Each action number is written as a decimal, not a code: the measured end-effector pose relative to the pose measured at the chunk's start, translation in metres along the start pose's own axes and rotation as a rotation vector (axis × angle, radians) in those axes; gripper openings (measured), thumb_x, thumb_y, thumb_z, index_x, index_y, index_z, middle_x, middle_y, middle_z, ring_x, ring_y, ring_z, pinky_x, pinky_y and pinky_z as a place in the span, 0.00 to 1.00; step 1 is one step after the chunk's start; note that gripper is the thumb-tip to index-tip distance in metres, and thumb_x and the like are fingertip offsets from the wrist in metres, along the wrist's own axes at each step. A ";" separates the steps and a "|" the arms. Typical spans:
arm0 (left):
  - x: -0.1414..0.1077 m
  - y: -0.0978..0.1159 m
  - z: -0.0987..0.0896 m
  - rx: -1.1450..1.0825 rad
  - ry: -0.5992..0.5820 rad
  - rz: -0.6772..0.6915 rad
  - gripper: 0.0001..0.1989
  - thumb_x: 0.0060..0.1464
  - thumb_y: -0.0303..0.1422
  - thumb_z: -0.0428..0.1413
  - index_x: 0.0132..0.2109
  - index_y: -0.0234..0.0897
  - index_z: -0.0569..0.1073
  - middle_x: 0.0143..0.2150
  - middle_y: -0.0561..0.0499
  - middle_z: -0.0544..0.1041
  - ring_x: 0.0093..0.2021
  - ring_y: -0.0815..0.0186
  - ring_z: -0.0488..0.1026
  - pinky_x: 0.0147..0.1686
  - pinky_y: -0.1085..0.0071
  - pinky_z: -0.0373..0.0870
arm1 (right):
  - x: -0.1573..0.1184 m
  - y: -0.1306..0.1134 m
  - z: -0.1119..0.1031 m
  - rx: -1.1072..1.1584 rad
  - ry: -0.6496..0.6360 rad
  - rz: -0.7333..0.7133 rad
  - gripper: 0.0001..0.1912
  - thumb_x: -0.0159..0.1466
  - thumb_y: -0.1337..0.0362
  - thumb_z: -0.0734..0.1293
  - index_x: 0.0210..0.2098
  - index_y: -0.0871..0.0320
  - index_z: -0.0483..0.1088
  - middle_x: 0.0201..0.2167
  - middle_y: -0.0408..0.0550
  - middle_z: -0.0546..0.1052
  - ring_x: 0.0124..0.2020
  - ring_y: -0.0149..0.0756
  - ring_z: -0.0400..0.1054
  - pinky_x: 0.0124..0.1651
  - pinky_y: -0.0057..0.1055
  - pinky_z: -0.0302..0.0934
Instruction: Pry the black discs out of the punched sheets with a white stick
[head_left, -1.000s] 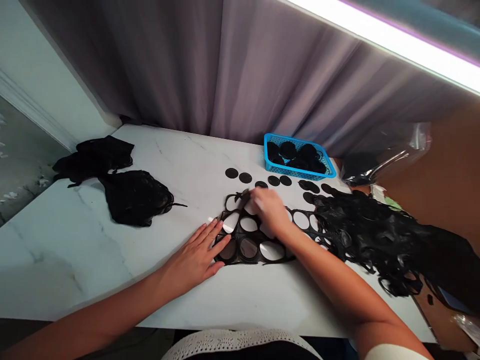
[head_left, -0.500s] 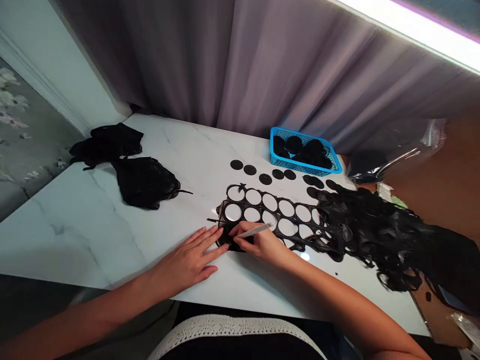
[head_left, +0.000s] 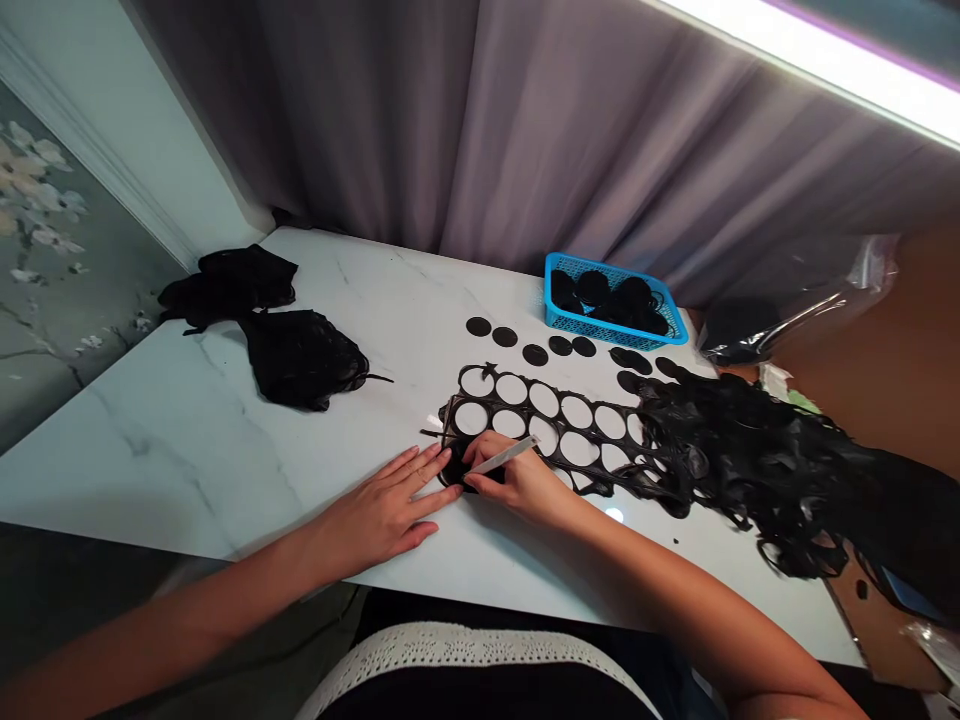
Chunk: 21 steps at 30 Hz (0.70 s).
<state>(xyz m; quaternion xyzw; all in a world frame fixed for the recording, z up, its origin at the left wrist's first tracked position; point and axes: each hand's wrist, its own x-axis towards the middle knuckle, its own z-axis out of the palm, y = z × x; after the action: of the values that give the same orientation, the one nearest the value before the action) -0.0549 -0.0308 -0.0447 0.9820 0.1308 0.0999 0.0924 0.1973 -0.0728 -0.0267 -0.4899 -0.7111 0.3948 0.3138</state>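
Note:
Black fabric (head_left: 592,452) with rows of round cut-outs lies on the white marbled table (head_left: 187,430), its right part bunched into a tangled heap. My left hand (head_left: 397,500) lies flat with fingers spread, its fingertips on the left end of the fabric. My right hand (head_left: 517,482) is closed round a thin, pale, pen-like tool (head_left: 510,457), whose lower end points at the dark fabric beside my left fingertips. The tool's tip is too small to make out. Behind the fabric lie several black discs (head_left: 535,355).
A blue basket (head_left: 615,330) with black round pieces stands at the back. Black cloth pieces (head_left: 304,355) lie at the left. A clear plastic bag (head_left: 795,310) and brown cardboard (head_left: 885,630) are at the right, and a grey curtain (head_left: 390,130) hangs behind.
The whole view has shifted slightly, so things on the table appear a little further right. Both hands stay at the left end of the fabric, with almost the same pose.

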 end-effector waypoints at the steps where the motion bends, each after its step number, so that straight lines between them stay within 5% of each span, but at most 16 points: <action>1: 0.000 0.000 0.000 -0.002 0.004 -0.001 0.25 0.66 0.33 0.53 0.68 0.42 0.62 0.73 0.40 0.53 0.71 0.51 0.52 0.67 0.51 0.57 | 0.000 0.000 0.000 -0.006 0.004 -0.010 0.08 0.65 0.70 0.67 0.29 0.57 0.67 0.40 0.47 0.73 0.38 0.34 0.67 0.40 0.32 0.61; 6: -0.002 0.001 0.003 -0.005 0.015 -0.012 0.26 0.66 0.32 0.54 0.68 0.42 0.62 0.73 0.41 0.52 0.72 0.51 0.52 0.68 0.52 0.55 | -0.004 0.002 0.011 -0.142 0.038 -0.099 0.08 0.65 0.70 0.66 0.30 0.56 0.66 0.39 0.48 0.74 0.38 0.36 0.68 0.40 0.32 0.64; 11: -0.002 0.003 0.005 0.012 0.029 -0.026 0.26 0.66 0.31 0.52 0.69 0.42 0.60 0.74 0.42 0.51 0.72 0.51 0.52 0.68 0.52 0.55 | -0.008 0.007 0.023 -0.580 0.029 -0.215 0.06 0.66 0.73 0.62 0.36 0.57 0.68 0.39 0.54 0.76 0.40 0.43 0.68 0.44 0.39 0.63; 17: -0.003 0.002 0.002 0.014 0.053 -0.013 0.24 0.66 0.29 0.52 0.67 0.40 0.63 0.73 0.41 0.52 0.71 0.51 0.52 0.67 0.52 0.57 | 0.004 0.023 -0.051 -0.586 0.533 0.047 0.07 0.68 0.68 0.58 0.36 0.55 0.67 0.37 0.52 0.78 0.36 0.41 0.70 0.39 0.35 0.62; 21: 0.004 0.003 -0.007 0.002 0.075 -0.021 0.20 0.66 0.30 0.53 0.63 0.42 0.68 0.71 0.43 0.58 0.71 0.51 0.55 0.67 0.50 0.57 | -0.010 0.015 -0.076 -0.492 0.559 0.121 0.07 0.68 0.65 0.60 0.32 0.54 0.65 0.40 0.51 0.80 0.32 0.38 0.70 0.36 0.33 0.62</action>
<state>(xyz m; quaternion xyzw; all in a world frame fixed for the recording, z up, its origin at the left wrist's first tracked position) -0.0519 -0.0314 -0.0365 0.9762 0.1445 0.1356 0.0875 0.2707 -0.0602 -0.0034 -0.6807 -0.6414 0.0810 0.3446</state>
